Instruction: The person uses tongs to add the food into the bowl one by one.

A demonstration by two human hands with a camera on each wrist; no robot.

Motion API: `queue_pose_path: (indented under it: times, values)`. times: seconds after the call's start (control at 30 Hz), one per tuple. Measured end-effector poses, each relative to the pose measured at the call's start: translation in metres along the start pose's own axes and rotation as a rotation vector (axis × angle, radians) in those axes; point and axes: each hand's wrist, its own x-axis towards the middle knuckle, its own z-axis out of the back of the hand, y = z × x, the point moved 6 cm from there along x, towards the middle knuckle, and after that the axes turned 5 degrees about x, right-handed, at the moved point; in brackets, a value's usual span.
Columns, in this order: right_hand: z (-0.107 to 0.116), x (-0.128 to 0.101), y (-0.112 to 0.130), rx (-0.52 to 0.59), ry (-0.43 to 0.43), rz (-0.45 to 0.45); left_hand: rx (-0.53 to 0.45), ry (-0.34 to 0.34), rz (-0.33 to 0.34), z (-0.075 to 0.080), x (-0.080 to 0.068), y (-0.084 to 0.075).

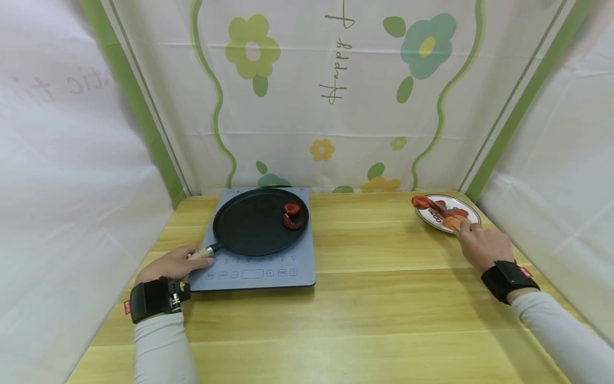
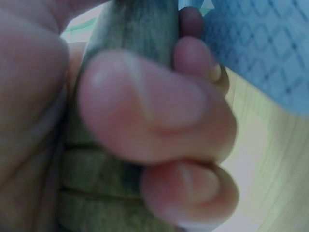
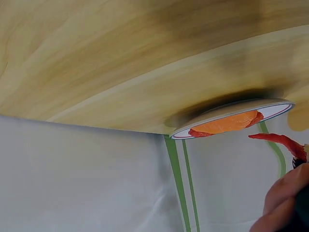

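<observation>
My left hand (image 1: pixel 175 262) grips the wooden handle (image 2: pixel 135 29) of a flat black frying pan (image 1: pixel 254 224), its fingers curled round the wood in the left wrist view. The pan sits on an induction cooktop (image 1: pixel 268 277). On the pan's right side lie a round red food piece (image 1: pixel 291 208) and a curled dark red tentacle piece (image 1: pixel 291 222). At the right, my right hand (image 1: pixel 484 246) pinches a long red food piece (image 3: pixel 285 144) over a white plate (image 1: pixel 472 213). An orange slice (image 3: pixel 227 123) and red pieces lie on that plate.
The wooden table (image 1: pixel 364 298) spans the space between cooktop and plate. A white cloth with printed flowers (image 1: pixel 379 184) stands along the back edge, and white cloth walls (image 1: pixel 561 176) close in both sides.
</observation>
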Motion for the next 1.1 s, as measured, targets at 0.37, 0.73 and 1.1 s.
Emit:
queue_pose_path:
  times: [0.37, 0.73, 1.1]
  values:
    - [-0.003, -0.002, 0.002, -0.002, -0.038, -0.028, -0.009, -0.005, -0.011, 0.000, 0.002, 0.003]
    - [-0.005, -0.004, 0.007, 0.067, 0.011, -0.110, -0.030, 0.003, -0.020, -0.001, 0.002, 0.001]
    - [0.000, 0.000, 0.023, 0.109, -0.002, -0.132, -0.041, 0.016, -0.019, -0.001, 0.000, -0.003]
